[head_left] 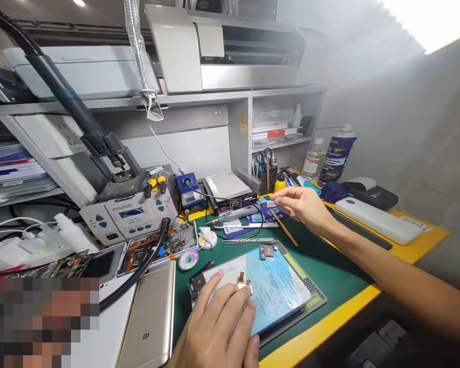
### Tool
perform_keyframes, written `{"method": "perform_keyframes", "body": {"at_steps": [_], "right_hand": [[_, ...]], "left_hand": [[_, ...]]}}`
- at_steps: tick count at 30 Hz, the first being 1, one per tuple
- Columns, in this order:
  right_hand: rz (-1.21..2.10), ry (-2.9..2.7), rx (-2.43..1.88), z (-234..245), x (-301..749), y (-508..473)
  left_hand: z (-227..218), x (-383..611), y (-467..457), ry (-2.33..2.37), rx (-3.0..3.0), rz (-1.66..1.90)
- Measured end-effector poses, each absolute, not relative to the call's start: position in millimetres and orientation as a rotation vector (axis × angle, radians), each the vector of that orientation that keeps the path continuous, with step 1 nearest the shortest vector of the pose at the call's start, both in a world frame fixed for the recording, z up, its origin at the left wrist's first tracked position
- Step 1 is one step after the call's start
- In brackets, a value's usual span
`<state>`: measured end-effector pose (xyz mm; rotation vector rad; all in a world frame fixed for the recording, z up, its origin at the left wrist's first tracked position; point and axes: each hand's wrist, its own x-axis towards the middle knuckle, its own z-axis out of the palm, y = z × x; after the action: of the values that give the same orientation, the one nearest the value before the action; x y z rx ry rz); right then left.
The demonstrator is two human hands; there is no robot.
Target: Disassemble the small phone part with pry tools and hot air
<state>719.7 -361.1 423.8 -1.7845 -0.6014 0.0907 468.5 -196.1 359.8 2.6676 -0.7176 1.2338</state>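
My left hand [224, 322] lies with its fingers stretched out over a flat blue-and-white board [268, 301]. Its fingertips touch or cover the edge of a small metal part with a brown flex tab [244, 281]. Another small grey module [268, 251] sits at the board's far edge. My right hand [304, 207] is raised above the green mat, thumb and forefinger closed together; whatever they pinch cannot be made out. Just below those fingers is a thin brown stick [287, 230]. Metal tweezers [249, 240] lie beyond the board.
At left stand a hot-air station [136, 214], a tray of circuit boards [172, 243] and a gold phone [149, 312]. A solder reel [188, 259] lies by the tray. A spray can [336, 156] and a white power bank-like block [381, 220] are at right. Shelves rise behind.
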Motion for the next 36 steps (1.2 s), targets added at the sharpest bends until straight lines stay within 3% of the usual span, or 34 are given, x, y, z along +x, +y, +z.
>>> {"method": "perform_keyframes", "body": {"at_steps": [22,28,36], "right_hand": [[0.376,-0.633,-2.225,400.8,757.4,-362.0],[0.360,-0.672,-2.259,397.7,758.2,-360.2],[0.207,-0.725,-2.327,403.1,763.5,-366.4]], "left_hand": [[359.6,469.3,-195.1,-0.709,2.619,1.235],[346.5,482.6,-199.0,-0.672,2.411,1.540],[359.5,477.5,-194.6,-0.723,2.558,1.369]]}}
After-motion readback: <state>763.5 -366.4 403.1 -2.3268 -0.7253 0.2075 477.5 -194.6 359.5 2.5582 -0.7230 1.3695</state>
